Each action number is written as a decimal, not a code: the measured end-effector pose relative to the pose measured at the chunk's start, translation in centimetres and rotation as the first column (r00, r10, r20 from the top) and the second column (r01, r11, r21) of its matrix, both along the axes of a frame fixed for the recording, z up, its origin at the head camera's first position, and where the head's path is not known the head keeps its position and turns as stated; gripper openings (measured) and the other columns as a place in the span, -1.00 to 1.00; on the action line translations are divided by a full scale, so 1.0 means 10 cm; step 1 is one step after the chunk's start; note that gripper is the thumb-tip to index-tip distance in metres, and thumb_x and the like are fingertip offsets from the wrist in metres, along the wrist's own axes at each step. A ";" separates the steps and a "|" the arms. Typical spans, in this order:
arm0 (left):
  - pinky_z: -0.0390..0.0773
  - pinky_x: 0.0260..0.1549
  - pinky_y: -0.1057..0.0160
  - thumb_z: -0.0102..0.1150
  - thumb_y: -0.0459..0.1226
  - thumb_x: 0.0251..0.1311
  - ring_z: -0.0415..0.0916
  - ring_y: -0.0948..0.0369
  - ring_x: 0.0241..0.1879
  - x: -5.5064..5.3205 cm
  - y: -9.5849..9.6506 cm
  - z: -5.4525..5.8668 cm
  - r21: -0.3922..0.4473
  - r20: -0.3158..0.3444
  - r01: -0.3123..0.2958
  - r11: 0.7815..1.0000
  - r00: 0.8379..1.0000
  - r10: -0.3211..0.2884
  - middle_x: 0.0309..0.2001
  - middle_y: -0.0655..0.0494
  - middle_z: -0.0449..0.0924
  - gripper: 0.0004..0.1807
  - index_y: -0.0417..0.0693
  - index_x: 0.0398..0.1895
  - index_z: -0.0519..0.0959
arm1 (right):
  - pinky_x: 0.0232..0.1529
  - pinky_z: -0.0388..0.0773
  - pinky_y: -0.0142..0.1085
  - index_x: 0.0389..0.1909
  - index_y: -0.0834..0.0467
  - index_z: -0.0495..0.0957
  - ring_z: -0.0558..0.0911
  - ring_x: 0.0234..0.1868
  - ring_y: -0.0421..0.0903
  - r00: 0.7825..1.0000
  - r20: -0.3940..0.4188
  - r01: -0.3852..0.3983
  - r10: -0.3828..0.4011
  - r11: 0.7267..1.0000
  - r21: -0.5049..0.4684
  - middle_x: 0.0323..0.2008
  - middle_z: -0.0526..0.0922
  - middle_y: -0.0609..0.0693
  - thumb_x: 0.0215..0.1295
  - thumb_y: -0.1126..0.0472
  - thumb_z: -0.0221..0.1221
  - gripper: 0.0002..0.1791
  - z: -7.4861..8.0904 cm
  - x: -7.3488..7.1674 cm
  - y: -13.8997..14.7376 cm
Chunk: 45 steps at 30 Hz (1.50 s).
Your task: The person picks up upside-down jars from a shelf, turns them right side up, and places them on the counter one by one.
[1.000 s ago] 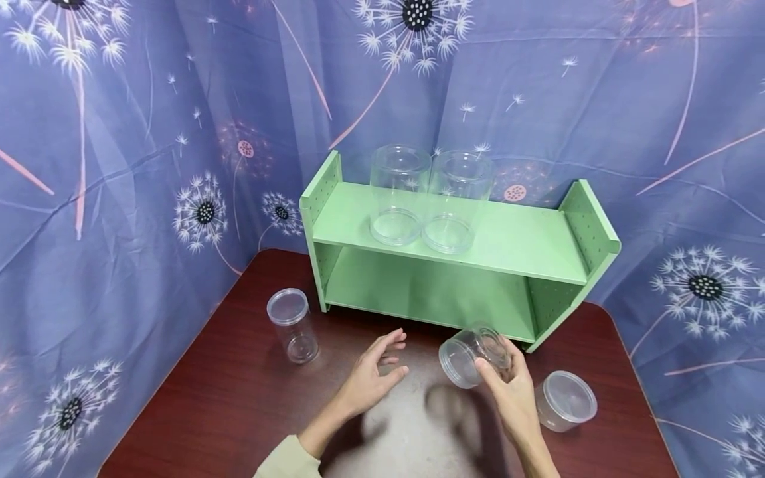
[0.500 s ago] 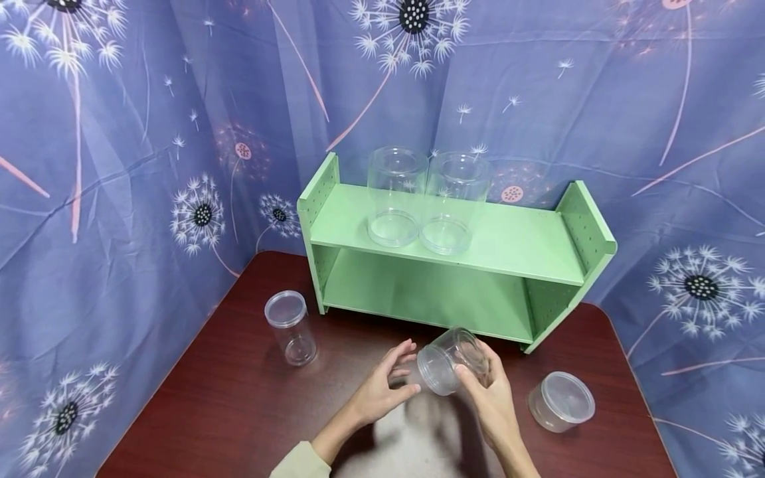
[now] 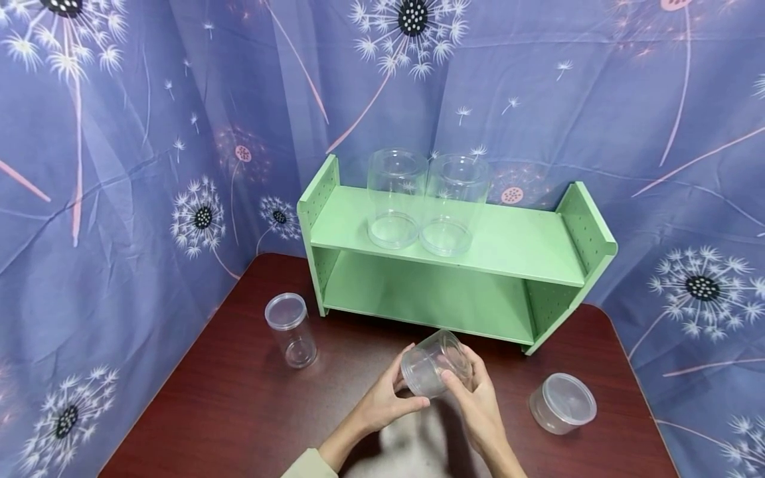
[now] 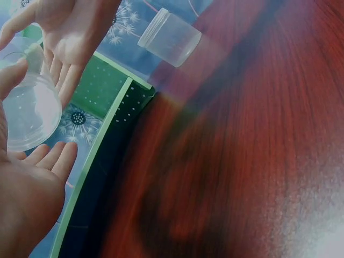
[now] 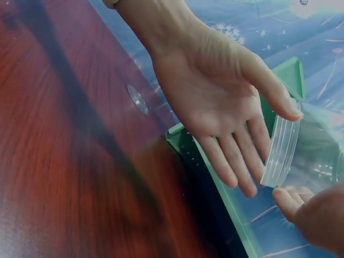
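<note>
A clear plastic jar is held tilted above the table, its lid end toward the left. My right hand grips the jar's body, thumb in front and fingers behind. My left hand is at the lid end. In the right wrist view the left hand shows a spread palm and nearly straight fingers, its thumb tip at the ridged lid. The left wrist view shows the jar between both hands, its far part hidden by fingers.
A green two-tier shelf stands at the back, with two tall clear jars side by side on its upper board. A tall lidded jar stands to the left on the dark red table. Rightward is a short lidded jar.
My right hand has brought the jar leftward from near the shelf's right side. My left hand has moved right and met the lid end. The other jars stay put.
</note>
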<state>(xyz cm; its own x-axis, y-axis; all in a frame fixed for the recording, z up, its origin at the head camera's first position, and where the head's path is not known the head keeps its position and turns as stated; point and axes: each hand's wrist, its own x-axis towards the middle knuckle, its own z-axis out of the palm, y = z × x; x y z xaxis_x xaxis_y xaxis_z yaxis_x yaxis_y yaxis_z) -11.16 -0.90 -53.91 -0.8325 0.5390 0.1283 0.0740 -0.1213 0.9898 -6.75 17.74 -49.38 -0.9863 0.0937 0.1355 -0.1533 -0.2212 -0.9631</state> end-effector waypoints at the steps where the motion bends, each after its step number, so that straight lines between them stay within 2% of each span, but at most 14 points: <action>1: 0.48 0.30 0.04 0.41 -0.34 0.20 0.32 -0.13 0.42 0.00 0.00 -0.01 0.013 -0.001 0.000 1.000 1.000 0.000 0.53 -0.27 0.16 0.12 -0.13 0.68 -0.14 | 0.19 0.58 -0.34 0.44 0.42 0.14 0.60 0.24 -0.09 1.000 -0.004 -0.013 0.013 1.000 -0.017 0.23 0.57 0.11 0.44 0.50 0.11 -0.39 -0.01 0.00 -0.01; 5: 0.42 0.35 0.15 0.42 -0.37 0.18 0.23 -0.07 0.48 -0.01 0.02 -0.02 0.062 -0.007 -0.008 0.998 1.000 0.009 0.58 -0.18 0.11 0.15 -0.16 0.67 -0.18 | 0.23 0.57 -0.28 0.41 0.41 0.16 0.59 0.26 -0.08 0.998 -0.023 -0.057 0.055 0.996 -0.072 0.26 0.57 0.15 0.46 0.49 0.10 -0.43 -0.04 0.00 -0.03; 11: 0.56 0.22 0.11 0.38 -0.48 0.17 0.34 -0.16 0.39 -0.02 0.04 0.00 0.162 0.025 -0.005 0.987 1.000 0.001 0.55 -0.29 0.10 0.11 -0.18 0.66 -0.14 | 0.31 0.50 -0.18 0.37 0.41 0.15 0.56 0.32 -0.02 0.995 -0.031 -0.100 0.097 0.987 -0.128 0.33 0.46 0.29 0.49 0.47 0.06 -0.49 -0.10 -0.02 -0.04; 17: 0.59 0.18 0.08 0.35 -0.55 0.12 0.40 -0.28 0.31 -0.02 0.04 0.03 0.214 0.032 -0.016 0.977 0.999 0.009 0.47 -0.39 0.20 0.06 -0.25 0.62 -0.07 | 0.31 0.50 -0.17 0.39 0.43 0.14 0.56 0.31 -0.02 0.995 0.006 -0.102 0.104 0.987 -0.123 0.34 0.39 0.39 0.49 0.44 0.07 -0.46 -0.11 -0.03 -0.04; 23: 0.59 0.18 0.05 0.37 -0.53 0.10 0.42 -0.24 0.30 -0.01 0.00 0.07 0.212 0.031 -0.035 0.977 0.999 0.029 0.47 -0.37 0.18 0.07 -0.23 0.62 -0.04 | 0.23 0.56 -0.30 0.41 0.47 0.15 0.57 0.24 -0.09 0.993 0.044 -0.103 0.107 0.991 -0.082 0.31 0.42 0.35 0.49 0.42 0.07 -0.44 -0.10 -0.03 -0.04; 30: 0.57 0.21 0.09 0.38 -0.48 0.12 0.42 -0.19 0.33 -0.02 -0.06 0.14 0.168 0.032 -0.052 0.984 0.998 0.047 0.49 -0.39 0.15 0.13 -0.23 0.66 -0.13 | 0.20 0.58 -0.30 0.46 0.53 0.09 0.60 0.17 -0.10 0.990 -0.015 -0.142 0.141 0.988 -0.055 0.31 0.42 0.29 0.54 0.44 -0.01 -0.43 -0.07 -0.03 0.01; 38: 0.48 0.30 0.15 0.40 -0.48 0.14 0.29 -0.25 0.41 -0.04 -0.15 0.17 0.146 0.022 -0.067 0.987 0.998 0.064 0.51 -0.41 0.13 0.17 -0.26 0.66 -0.21 | 0.21 0.57 -0.32 0.45 0.53 0.11 0.61 0.20 -0.16 0.995 -0.089 -0.032 0.040 0.996 0.085 0.24 0.58 0.06 0.48 0.51 0.02 -0.42 0.05 -0.11 0.25; 41: 0.48 0.30 0.18 0.40 -0.49 0.15 0.30 -0.23 0.41 -0.05 -0.20 0.17 0.148 0.008 -0.072 0.986 0.997 0.072 0.50 -0.44 0.13 0.16 -0.30 0.65 -0.20 | 0.19 0.57 -0.34 0.46 0.42 0.19 0.63 0.17 -0.14 0.992 -0.126 0.030 -0.011 0.988 0.151 0.24 0.60 0.03 0.49 0.51 0.05 -0.43 0.18 -0.15 0.44; 45: 0.50 0.27 0.20 0.40 -0.49 0.17 0.37 -0.11 0.37 -0.07 -0.30 0.16 0.151 -0.001 -0.092 0.984 0.996 0.094 0.48 -0.47 0.14 0.13 -0.34 0.64 -0.18 | 0.18 0.56 -0.39 0.45 0.34 0.28 0.65 0.14 -0.16 0.979 -0.193 0.105 -0.071 0.980 0.171 0.23 0.61 0.06 0.50 0.51 0.04 -0.47 0.38 -0.19 0.68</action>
<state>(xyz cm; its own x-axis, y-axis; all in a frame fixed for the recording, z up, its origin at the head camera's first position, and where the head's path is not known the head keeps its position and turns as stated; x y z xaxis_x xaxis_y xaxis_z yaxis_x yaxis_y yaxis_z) -11.90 -3.87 -52.33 -0.8766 0.4331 0.2096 0.1003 -0.2616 0.9599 -8.68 24.52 -45.53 -0.9314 0.1368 0.3374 -0.3438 -0.0252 -0.9387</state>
